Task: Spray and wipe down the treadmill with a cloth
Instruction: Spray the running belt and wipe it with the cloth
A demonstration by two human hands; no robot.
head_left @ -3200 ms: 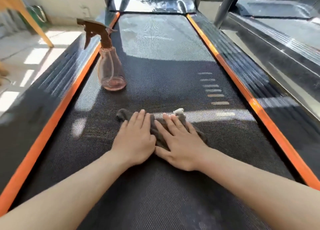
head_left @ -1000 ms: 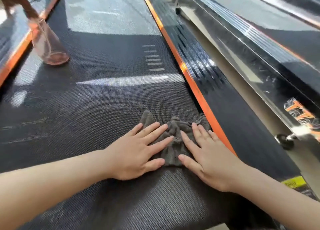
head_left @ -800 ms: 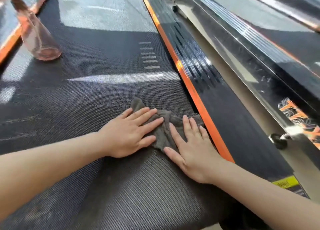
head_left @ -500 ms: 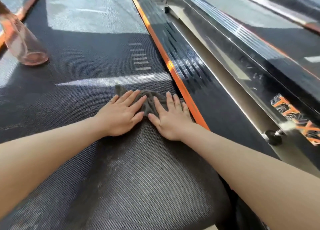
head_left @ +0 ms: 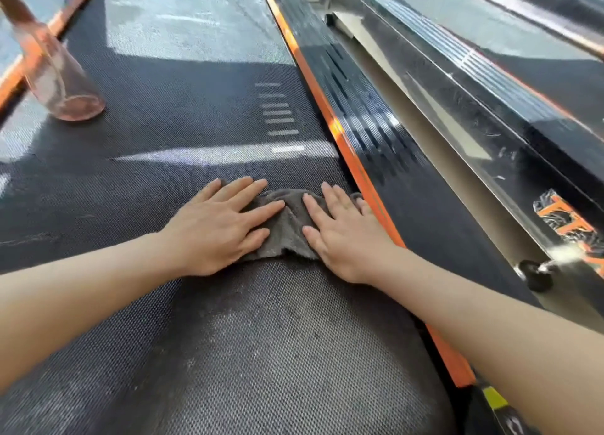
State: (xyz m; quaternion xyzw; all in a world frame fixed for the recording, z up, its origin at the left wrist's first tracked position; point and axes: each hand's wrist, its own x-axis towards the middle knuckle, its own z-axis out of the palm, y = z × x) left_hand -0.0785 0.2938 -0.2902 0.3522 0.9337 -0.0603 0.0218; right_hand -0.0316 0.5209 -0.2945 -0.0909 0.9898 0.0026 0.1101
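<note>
A crumpled grey cloth lies on the black textured treadmill belt, close to its right orange stripe. My left hand presses flat on the cloth's left part, fingers spread. My right hand presses flat on its right part, fingertips near the orange stripe. Most of the cloth is hidden under both palms. A translucent pinkish spray bottle stands upright on the belt at the far left, its top cut off by the frame edge.
A glossy black side rail runs along the right of the belt. Beyond a narrow floor gap stands a second treadmill with a small black wheel at its foot. A left orange stripe runs behind the bottle.
Both hands have slid the cloth from the middle of the belt to its right edge, then pushed it forward along the orange stripe. The bottle has stayed put.
</note>
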